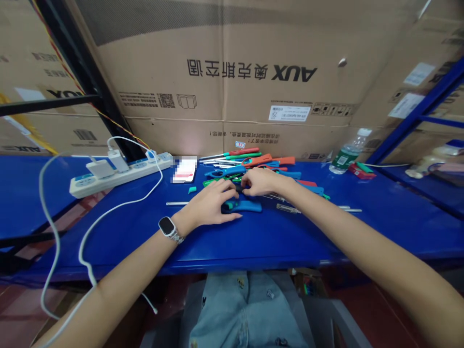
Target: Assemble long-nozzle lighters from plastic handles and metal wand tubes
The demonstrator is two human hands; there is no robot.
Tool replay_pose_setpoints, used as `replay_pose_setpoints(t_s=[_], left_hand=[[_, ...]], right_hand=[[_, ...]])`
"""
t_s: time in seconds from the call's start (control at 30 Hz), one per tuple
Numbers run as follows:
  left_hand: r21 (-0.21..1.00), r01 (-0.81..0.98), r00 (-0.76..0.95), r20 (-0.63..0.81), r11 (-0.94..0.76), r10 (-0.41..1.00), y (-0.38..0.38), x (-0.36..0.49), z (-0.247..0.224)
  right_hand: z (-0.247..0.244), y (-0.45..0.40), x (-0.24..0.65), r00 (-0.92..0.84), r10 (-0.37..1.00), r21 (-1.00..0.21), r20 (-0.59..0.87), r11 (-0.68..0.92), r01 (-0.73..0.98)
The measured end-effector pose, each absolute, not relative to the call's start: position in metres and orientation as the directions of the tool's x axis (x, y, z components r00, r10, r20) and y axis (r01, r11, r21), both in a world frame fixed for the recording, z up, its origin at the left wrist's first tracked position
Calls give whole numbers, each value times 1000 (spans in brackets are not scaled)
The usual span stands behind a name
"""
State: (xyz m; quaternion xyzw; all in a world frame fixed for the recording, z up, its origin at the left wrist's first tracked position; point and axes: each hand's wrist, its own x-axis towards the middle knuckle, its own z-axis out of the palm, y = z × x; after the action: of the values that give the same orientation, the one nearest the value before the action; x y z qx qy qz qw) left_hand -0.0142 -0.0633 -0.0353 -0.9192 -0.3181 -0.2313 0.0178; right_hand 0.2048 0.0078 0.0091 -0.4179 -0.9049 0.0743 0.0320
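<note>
My left hand (215, 200), wearing a watch, rests over a blue stick lighter (250, 206) on the blue table; its fingers curve around the lighter while the thumb stretches along the near side. From under that hand a silver tube (177, 203) points left. Close beside it, my right hand (261, 181) has its fingertips pinched together at a small dark piece (239, 187), mostly hidden. Behind both hands lies a loose pile of stick lighters with orange (259, 160), blue, green and red handles. Small clear parts (288, 208) lie under my right forearm.
A white power strip (119, 174) with plugs and cables stands at left, near a phone (184, 169). One small teal piece (192, 190) lies by the phone. At right are a water bottle (350, 152) and a red box (361, 170). A large carton (232, 96) closes off the back.
</note>
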Motion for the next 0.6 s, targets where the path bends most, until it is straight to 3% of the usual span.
replay_pose_setpoints(t_s=[0.27, 0.37, 0.47, 0.6], left_hand=[[47, 600, 738, 352, -798, 576, -59, -16, -40], [76, 611, 722, 353, -788, 594, -58, -21, -36], [108, 630, 698, 355, -769, 622, -57, -26, -32], [128, 661, 667, 351, -739, 657, -57, -30, -29]], right_hand=[[17, 4, 197, -670, 742, -59, -14, 669, 741], [28, 1, 203, -670, 738, -117, 76, 674, 729], [32, -2, 210, -632, 737, -355, 237, 672, 650], [18, -4, 211, -565, 747, -800, 350, 552, 234]])
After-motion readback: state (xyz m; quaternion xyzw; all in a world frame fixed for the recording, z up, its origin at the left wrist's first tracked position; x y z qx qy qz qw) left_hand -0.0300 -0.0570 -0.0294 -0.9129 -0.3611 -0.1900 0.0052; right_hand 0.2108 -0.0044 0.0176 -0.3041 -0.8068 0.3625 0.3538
